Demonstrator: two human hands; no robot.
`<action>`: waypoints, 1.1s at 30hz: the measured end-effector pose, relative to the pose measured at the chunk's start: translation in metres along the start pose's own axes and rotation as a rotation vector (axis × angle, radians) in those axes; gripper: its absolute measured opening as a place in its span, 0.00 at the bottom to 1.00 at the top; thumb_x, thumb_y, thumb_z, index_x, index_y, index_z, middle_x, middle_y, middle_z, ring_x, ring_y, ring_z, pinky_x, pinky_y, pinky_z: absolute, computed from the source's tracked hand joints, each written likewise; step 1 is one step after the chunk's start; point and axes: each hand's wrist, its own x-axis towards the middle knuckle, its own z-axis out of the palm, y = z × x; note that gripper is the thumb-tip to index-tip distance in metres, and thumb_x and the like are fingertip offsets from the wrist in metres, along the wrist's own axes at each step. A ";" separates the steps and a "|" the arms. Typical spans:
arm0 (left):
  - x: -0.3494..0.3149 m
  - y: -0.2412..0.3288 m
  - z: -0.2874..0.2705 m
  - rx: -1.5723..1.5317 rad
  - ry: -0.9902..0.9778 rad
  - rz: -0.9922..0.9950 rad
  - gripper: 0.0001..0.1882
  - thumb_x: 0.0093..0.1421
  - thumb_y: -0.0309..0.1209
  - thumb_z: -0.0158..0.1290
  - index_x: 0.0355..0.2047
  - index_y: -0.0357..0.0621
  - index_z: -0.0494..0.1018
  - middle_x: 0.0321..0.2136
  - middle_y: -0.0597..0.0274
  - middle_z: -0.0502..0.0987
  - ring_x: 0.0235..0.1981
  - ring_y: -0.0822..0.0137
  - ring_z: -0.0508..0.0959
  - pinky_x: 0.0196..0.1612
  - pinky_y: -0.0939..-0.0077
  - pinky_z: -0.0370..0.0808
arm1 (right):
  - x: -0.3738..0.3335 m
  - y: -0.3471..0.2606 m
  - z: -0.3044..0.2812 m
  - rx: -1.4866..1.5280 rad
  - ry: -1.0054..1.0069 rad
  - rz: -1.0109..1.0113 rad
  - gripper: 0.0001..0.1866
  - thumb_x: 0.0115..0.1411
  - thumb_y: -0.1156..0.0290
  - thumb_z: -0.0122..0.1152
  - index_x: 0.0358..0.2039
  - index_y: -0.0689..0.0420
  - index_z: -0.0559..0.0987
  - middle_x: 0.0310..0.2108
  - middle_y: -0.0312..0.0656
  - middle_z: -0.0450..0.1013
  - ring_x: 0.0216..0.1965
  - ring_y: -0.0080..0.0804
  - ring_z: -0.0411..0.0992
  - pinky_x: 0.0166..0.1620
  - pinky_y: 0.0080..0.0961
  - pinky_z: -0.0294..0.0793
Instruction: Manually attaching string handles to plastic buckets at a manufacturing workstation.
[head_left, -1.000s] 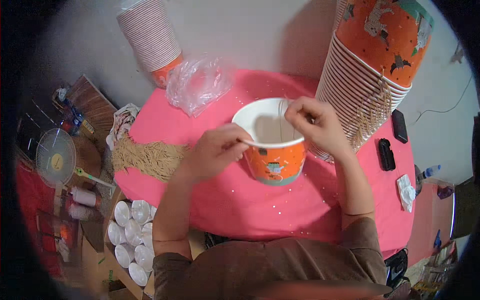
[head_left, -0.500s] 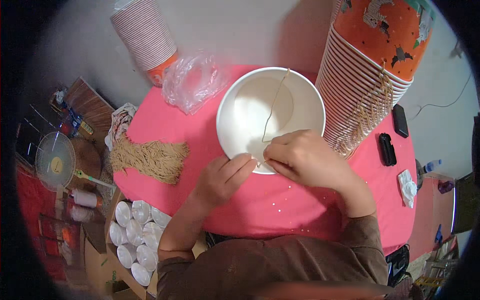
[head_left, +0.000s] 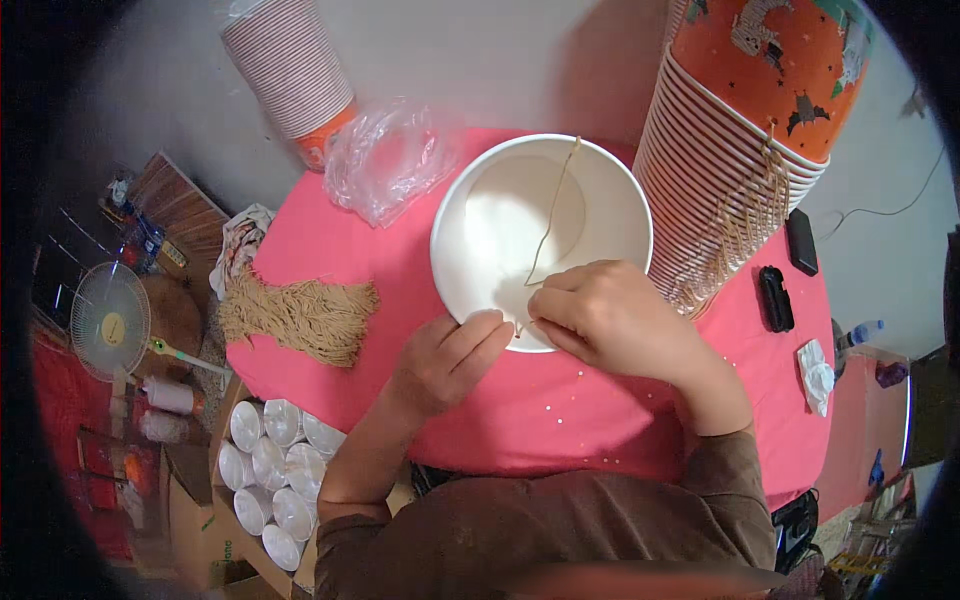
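Observation:
A large white paper bucket (head_left: 618, 215) stands on the pink-covered table in front of me, its mouth facing up. A thin tan cord (head_left: 547, 228) runs from its far rim down across the inside to the near side. My right hand (head_left: 610, 318) reaches over the near rim, thumb and fingers pinched on the cord's near end. My left hand (head_left: 450, 360) grips the near-left rim between thumb and fingers. A small bit of cord shows at the near wall between the hands. The right fingertips are partly hidden.
Right, a tall stack of orange-patterned buckets (head_left: 715, 190) with cord handles; left, a bundle of tan cords (head_left: 300, 315). Behind lie a clear plastic bag (head_left: 385, 165) and another bucket stack (head_left: 290, 70). A black case (head_left: 774, 298) and crumpled tissue (head_left: 815, 378) sit right. A carton (head_left: 200, 520) holds cups.
Almost nothing differs. The bucket's near rim has shifted very slightly toward me, and both hands keep their places on the rim and the cord.

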 end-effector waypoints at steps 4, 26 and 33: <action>0.000 0.002 -0.002 0.007 -0.006 -0.011 0.19 0.51 0.25 0.53 0.46 0.38 0.74 0.43 0.58 0.75 0.29 0.65 0.75 0.29 0.73 0.74 | 0.001 -0.002 -0.001 0.009 0.003 -0.008 0.07 0.52 0.72 0.62 0.24 0.59 0.73 0.20 0.45 0.70 0.25 0.48 0.72 0.29 0.42 0.71; -0.016 0.000 0.014 -0.097 -0.057 -0.127 0.20 0.50 0.24 0.54 0.46 0.40 0.74 0.41 0.56 0.76 0.30 0.61 0.77 0.30 0.70 0.76 | -0.002 0.010 0.003 0.072 -0.106 0.007 0.05 0.52 0.74 0.60 0.24 0.60 0.73 0.20 0.45 0.70 0.25 0.47 0.73 0.30 0.42 0.71; -0.016 0.004 0.022 -0.163 0.042 -0.174 0.19 0.50 0.23 0.55 0.45 0.40 0.75 0.41 0.55 0.77 0.30 0.60 0.78 0.31 0.71 0.77 | 0.002 0.014 0.019 0.070 -0.216 0.085 0.05 0.53 0.73 0.59 0.25 0.59 0.72 0.22 0.47 0.71 0.27 0.50 0.73 0.31 0.44 0.71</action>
